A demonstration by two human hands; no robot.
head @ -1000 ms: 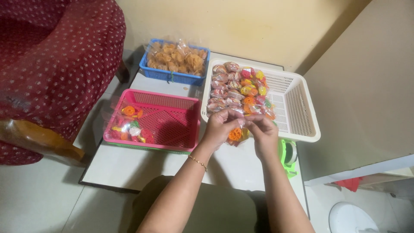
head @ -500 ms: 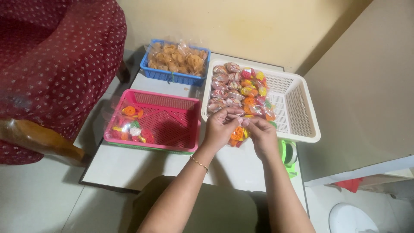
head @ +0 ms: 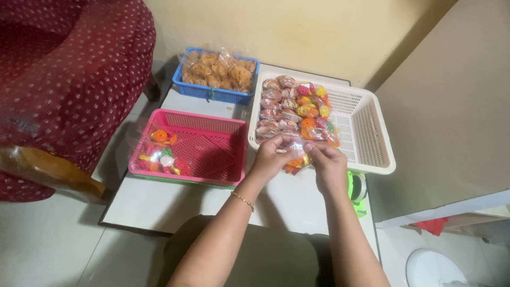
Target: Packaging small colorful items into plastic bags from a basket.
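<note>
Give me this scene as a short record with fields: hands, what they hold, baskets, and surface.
left hand: gripping small clear packet of colourful snacks
right hand: gripping the same packet
pink basket: few colourful packets at its left end
white basket: many packets, left half
blue basket: pale fried crisps
surface: white table
green object: beside right hand

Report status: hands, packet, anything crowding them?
Left hand and right hand both pinching small snack packet. White basket rim right behind; green tape dispenser beside right hand.
</note>
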